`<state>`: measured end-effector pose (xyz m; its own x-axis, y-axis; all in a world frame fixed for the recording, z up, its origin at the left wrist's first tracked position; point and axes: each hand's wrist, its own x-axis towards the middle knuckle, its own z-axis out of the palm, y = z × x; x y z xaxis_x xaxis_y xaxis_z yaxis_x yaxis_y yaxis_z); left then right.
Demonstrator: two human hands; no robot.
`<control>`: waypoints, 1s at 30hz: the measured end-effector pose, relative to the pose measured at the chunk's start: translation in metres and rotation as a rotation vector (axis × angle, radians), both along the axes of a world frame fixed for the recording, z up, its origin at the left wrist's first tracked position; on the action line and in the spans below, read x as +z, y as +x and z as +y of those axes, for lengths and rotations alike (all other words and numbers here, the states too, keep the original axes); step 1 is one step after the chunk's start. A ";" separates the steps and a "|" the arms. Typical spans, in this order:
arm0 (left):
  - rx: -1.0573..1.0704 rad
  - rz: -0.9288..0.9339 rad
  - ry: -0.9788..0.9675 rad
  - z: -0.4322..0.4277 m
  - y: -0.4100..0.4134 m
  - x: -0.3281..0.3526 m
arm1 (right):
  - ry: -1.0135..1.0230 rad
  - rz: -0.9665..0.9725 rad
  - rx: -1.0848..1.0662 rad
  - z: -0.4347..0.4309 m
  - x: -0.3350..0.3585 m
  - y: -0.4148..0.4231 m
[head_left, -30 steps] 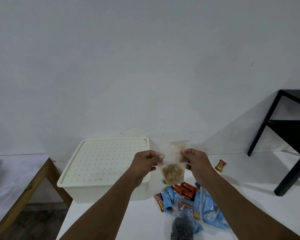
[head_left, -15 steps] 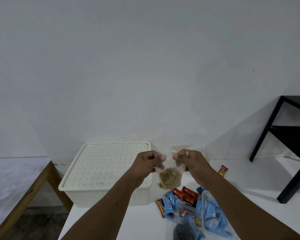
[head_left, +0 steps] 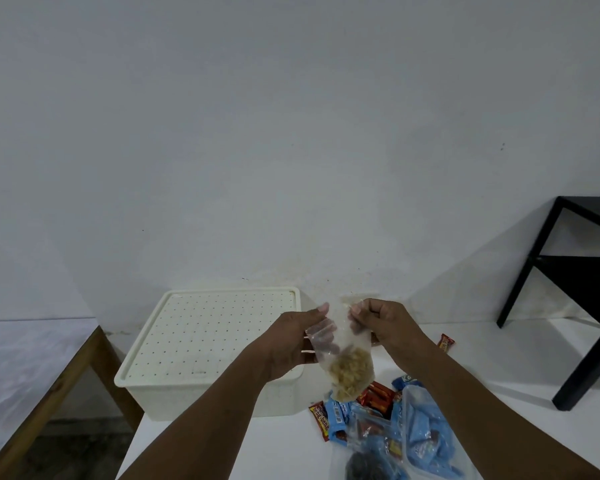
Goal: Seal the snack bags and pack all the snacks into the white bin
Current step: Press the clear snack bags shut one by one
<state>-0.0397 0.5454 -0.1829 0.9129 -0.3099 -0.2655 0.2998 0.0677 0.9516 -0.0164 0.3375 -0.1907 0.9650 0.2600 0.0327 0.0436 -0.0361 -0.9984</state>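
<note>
**Clear snack bag being held up over the pile, bin lid on**

Nearest the camera, the bottom edge of the frame is being crowded by a heap of snacks (head_left: 388,434): blue and red wrappers, a clear bag of blue packets and a dark bag cut off by the frame. All of it is being kept on the white table (head_left: 499,393), right of the bin. Open tabletop is being left to the right of the heap, out toward the black table leg (head_left: 589,372), and a narrower strip is being left in front of the bin.

Above the heap, a small clear bag (head_left: 343,355) of pale, crunchy-looking bits is being held in the air between both hands. The left hand (head_left: 291,344) is being kept palm-in against the bag's left side, fingers wrapped behind it and thumb up at the top corner. The right hand (head_left: 385,323) is being curled into a pinch on the bag's top edge, forearm angled in from the lower right. Whether the strip is pressed closed can't be told.

Behind the left hand, the white bin (head_left: 174,386) is being kept shut by its dotted lid (head_left: 205,334), back edge close to the wall. One red wrapper (head_left: 446,342) is being left alone further right. A wooden-edged table (head_left: 49,393) is being separated from the white one by a gap of floor.
</note>
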 end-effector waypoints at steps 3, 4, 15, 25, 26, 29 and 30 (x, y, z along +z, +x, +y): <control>-0.053 0.003 0.027 0.001 0.000 0.000 | -0.113 -0.015 0.076 -0.003 0.002 0.001; -0.057 -0.001 0.043 0.000 0.000 -0.001 | -0.147 -0.032 0.082 -0.003 0.002 0.001; 0.027 -0.086 0.080 -0.014 -0.007 -0.004 | 0.103 0.148 -0.048 0.014 -0.004 0.001; -0.010 -0.130 0.213 -0.019 -0.004 -0.006 | 0.175 0.169 -0.012 0.005 -0.002 0.006; -0.007 -0.131 0.219 -0.019 -0.003 -0.007 | 0.189 0.190 0.007 0.001 0.001 0.008; -0.024 -0.157 0.225 -0.018 0.000 -0.008 | 0.219 0.274 0.186 -0.013 0.018 0.014; -0.056 -0.177 0.228 -0.018 0.001 -0.009 | 0.222 0.298 0.258 -0.017 0.024 0.016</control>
<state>-0.0384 0.5276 -0.1914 0.9344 -0.3118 -0.1725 0.1251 -0.1662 0.9781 0.0001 0.3205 -0.1667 0.8454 0.5113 -0.1546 -0.2676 0.1549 -0.9510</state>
